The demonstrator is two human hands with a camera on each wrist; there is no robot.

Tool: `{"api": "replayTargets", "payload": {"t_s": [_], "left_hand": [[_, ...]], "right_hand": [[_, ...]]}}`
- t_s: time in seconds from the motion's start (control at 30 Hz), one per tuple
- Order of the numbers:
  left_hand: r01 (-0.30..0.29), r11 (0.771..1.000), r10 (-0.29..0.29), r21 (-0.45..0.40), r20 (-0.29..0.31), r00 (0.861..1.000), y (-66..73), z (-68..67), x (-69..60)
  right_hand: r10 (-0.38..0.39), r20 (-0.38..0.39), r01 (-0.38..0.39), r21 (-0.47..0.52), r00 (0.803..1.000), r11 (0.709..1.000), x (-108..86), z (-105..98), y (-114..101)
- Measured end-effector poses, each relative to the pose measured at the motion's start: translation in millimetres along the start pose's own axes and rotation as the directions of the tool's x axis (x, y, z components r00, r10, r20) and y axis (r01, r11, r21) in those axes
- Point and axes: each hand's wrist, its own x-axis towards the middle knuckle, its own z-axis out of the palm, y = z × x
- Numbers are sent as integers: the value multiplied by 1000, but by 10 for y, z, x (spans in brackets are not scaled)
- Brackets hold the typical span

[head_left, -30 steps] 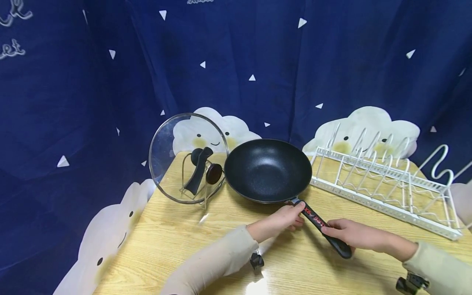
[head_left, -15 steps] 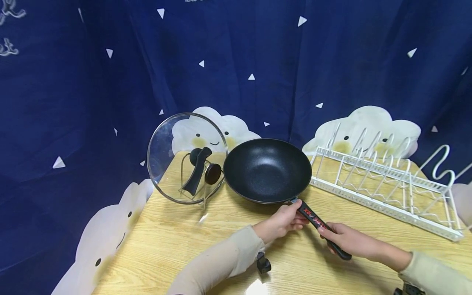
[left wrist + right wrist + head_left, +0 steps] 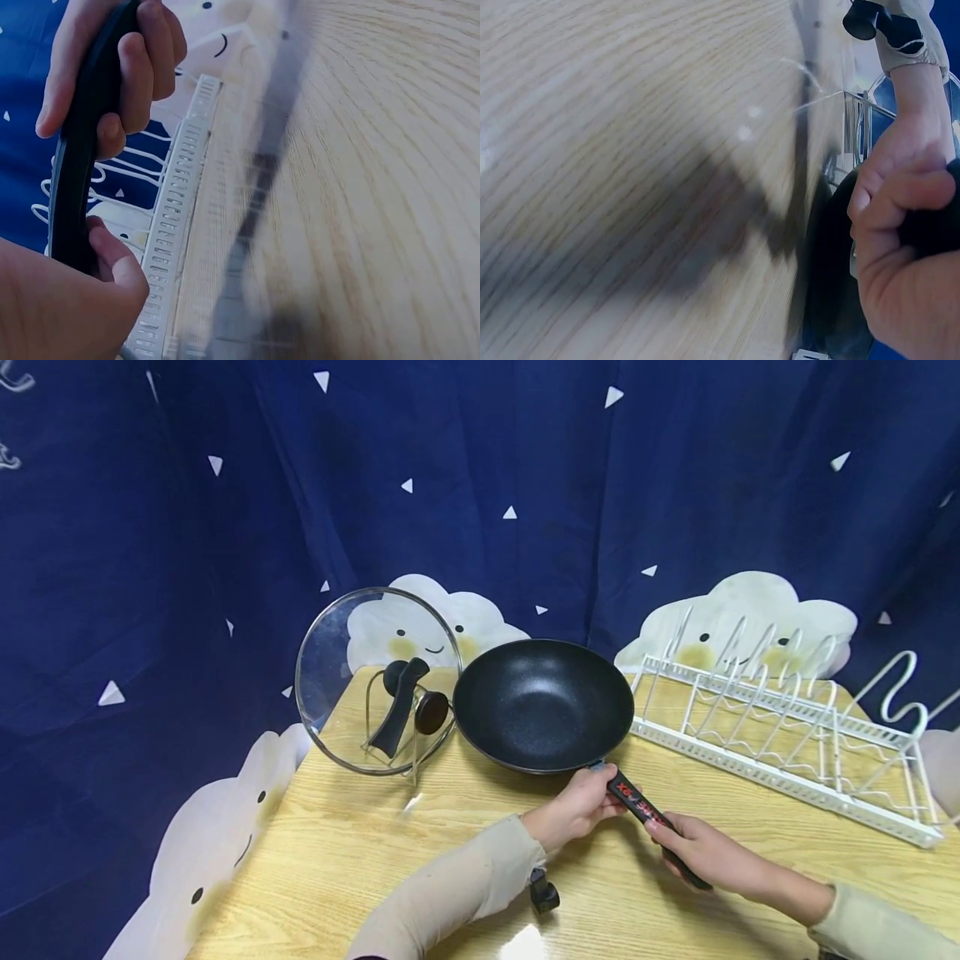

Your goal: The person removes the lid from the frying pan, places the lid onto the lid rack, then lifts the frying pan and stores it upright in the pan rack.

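Lid [image 3: 397, 714] off, pan [image 3: 543, 706] gripped: left hand [image 3: 579, 802] curled round handle [image 3: 636, 800] by the bowl, right hand [image 3: 705, 853] round its outer part. Pan between lid and rack [image 3: 750, 769], not released; can't tell if lifted.

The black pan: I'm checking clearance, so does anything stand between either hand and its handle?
Nothing visible does: the left hand holds the handle near the pan, the right hand farther down. The glass lid and white rack stand off to the sides.
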Motion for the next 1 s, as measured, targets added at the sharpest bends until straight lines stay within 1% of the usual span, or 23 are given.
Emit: {"api": "replayTargets", "payload": {"t_s": [0.17,0.3,0.4,0.63,0.73,0.83,0.93,1.0], "left_hand": [[15,999,-15,-34,20,1000,19,-40,5],[23,1000,-22,-15,42,999,35,-83,4],[27,1000,-28,6,54,998,42,-117,1],[42,999,-44,31,74,996,76,-192,1],[46,998,-49,36,95,994,90,-230,14],[54,998,-59,44,120,991,109,-275,27],[64,997,-70,52,141,988,121,-317,46],[68,996,-75,52,153,985,126,-339,56]], "right_hand": [[-9,19,8,56,1000,998,11,36,-19],[-38,41,34,87,998,996,23,91,-34],[-47,41,43,102,998,994,37,144,-52],[-38,15,36,146,999,989,80,249,-110],[-23,-4,24,156,1000,987,101,285,-132],[-26,-26,30,163,999,986,122,325,-145],[-38,-38,44,167,999,985,142,366,-150],[-32,-33,37,174,999,984,155,385,-160]]}}
